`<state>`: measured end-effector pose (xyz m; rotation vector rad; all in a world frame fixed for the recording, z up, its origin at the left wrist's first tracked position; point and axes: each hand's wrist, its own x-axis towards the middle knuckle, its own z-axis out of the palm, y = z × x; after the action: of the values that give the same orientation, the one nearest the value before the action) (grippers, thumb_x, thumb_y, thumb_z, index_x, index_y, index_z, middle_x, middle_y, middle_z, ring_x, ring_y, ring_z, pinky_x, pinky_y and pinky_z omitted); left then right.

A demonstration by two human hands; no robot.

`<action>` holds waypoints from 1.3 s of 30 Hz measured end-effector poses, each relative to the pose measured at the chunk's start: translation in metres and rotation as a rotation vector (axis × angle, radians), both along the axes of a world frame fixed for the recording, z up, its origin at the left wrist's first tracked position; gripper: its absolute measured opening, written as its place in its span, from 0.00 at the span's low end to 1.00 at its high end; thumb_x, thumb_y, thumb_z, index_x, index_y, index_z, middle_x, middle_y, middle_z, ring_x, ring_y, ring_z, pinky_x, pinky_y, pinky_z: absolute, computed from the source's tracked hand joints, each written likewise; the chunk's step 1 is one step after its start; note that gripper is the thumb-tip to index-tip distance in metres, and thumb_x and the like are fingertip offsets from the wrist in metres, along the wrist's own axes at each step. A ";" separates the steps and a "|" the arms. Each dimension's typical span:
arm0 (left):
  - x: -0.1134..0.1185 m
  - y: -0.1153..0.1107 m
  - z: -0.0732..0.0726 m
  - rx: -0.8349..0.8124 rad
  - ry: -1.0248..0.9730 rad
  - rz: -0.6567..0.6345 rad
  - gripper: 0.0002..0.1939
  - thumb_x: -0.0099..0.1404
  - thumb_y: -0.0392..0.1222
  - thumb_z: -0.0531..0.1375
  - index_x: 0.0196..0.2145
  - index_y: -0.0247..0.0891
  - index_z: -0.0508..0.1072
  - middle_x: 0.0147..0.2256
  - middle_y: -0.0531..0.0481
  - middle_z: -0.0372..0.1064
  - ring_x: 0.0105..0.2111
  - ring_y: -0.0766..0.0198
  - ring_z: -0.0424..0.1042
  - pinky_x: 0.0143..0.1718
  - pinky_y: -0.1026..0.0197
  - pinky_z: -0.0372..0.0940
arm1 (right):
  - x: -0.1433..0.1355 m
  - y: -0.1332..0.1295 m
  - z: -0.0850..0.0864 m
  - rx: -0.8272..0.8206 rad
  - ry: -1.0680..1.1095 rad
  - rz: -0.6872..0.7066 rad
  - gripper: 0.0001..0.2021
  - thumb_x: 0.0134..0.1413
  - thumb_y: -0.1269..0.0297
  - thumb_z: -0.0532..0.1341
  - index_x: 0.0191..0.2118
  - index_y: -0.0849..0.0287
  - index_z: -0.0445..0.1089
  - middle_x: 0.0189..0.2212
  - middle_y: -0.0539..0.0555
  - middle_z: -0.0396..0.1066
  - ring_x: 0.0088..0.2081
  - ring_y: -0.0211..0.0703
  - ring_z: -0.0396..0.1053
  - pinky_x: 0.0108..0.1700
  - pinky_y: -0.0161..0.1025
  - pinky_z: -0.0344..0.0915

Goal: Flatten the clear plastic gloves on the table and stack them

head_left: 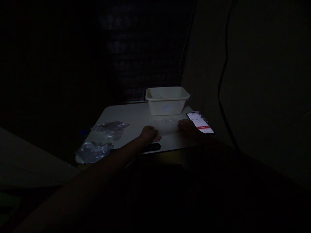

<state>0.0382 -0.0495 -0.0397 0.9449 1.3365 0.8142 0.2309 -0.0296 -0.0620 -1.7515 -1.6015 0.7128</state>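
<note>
From where I stand in this dim room, the person's left hand (150, 134) has its grip closed, fingers curled on the left edge of a clear plastic piece (167, 125); the right hand (186, 126), darker, has its fingers bent in at the right edge, its grip closed there too. The plastic stretches between both grips, blurred, low over the white tabletop (131, 114); I can't tell whether it touches. Just beyond the grips stands a pale bin (167, 107), upright. Right beside the right grip lies a lit phone (201, 124). Left of the left grip lie two crumpled heaps, the farther plastic (110, 127) and the nearer plastic (93, 151).
</note>
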 end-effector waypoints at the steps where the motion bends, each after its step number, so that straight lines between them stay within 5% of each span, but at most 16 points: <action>1: 0.000 0.001 0.000 -0.003 0.020 -0.004 0.12 0.54 0.25 0.52 0.37 0.30 0.57 0.15 0.57 0.59 0.14 0.69 0.65 0.20 0.65 0.63 | 0.000 0.001 0.002 0.003 -0.045 -0.026 0.16 0.38 0.67 0.53 0.37 0.63 0.66 0.23 0.52 0.69 0.23 0.39 0.65 0.21 0.33 0.59; 8: -0.003 0.003 0.003 0.061 0.347 -0.146 0.06 0.57 0.33 0.51 0.34 0.30 0.62 0.16 0.54 0.60 0.16 0.68 0.66 0.16 0.69 0.57 | 0.003 -0.003 0.001 0.095 -0.424 0.105 0.15 0.41 0.70 0.53 0.39 0.63 0.64 0.24 0.52 0.68 0.26 0.37 0.64 0.27 0.31 0.59; 14: -0.016 0.007 0.005 0.513 1.085 -0.248 0.13 0.52 0.44 0.55 0.35 0.36 0.67 0.34 0.44 0.69 0.36 0.56 0.68 0.33 0.58 0.62 | -0.003 -0.012 0.003 0.016 -0.573 0.153 0.17 0.44 0.68 0.51 0.43 0.59 0.62 0.30 0.54 0.69 0.31 0.40 0.65 0.28 0.33 0.58; 20: -0.010 0.010 -0.010 0.866 1.187 -0.627 0.18 0.61 0.38 0.43 0.46 0.30 0.61 0.47 0.42 0.61 0.47 0.64 0.59 0.46 0.64 0.54 | -0.009 -0.016 0.013 -0.038 -0.633 0.203 0.15 0.45 0.67 0.50 0.41 0.59 0.63 0.32 0.54 0.69 0.32 0.41 0.65 0.28 0.33 0.58; 23: -0.006 0.004 -0.019 0.856 1.310 -0.732 0.23 0.62 0.43 0.40 0.51 0.27 0.53 0.53 0.38 0.50 0.53 0.59 0.49 0.50 0.55 0.49 | -0.007 -0.017 0.015 -0.015 -0.672 0.193 0.13 0.44 0.67 0.50 0.38 0.58 0.65 0.32 0.54 0.69 0.33 0.42 0.65 0.30 0.34 0.59; 27: -0.006 -0.003 -0.022 0.782 1.422 -0.789 0.28 0.62 0.48 0.36 0.54 0.26 0.46 0.56 0.36 0.39 0.56 0.55 0.38 0.50 0.45 0.42 | -0.010 -0.016 0.018 0.236 -0.753 0.177 0.15 0.44 0.69 0.49 0.39 0.62 0.65 0.38 0.57 0.66 0.39 0.44 0.62 0.39 0.37 0.59; 33: -0.005 -0.003 -0.023 0.755 1.474 -0.787 0.31 0.61 0.50 0.34 0.55 0.24 0.44 0.56 0.34 0.37 0.56 0.54 0.35 0.49 0.43 0.40 | -0.050 -0.013 0.004 0.525 -0.722 0.439 0.20 0.50 0.72 0.42 0.47 0.72 0.59 0.47 0.63 0.60 0.50 0.44 0.54 0.50 0.42 0.53; 39: -0.003 -0.004 -0.022 0.716 1.511 -0.759 0.32 0.60 0.52 0.36 0.55 0.24 0.43 0.56 0.33 0.36 0.56 0.50 0.36 0.49 0.43 0.40 | -0.066 -0.013 -0.021 0.476 -0.790 0.493 0.23 0.54 0.61 0.40 0.50 0.72 0.55 0.51 0.64 0.55 0.53 0.48 0.50 0.52 0.46 0.49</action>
<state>0.0356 -0.0538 -0.0613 2.7293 1.6131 -0.2372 0.1646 -0.0423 -0.0827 -1.3402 -2.5180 -0.2268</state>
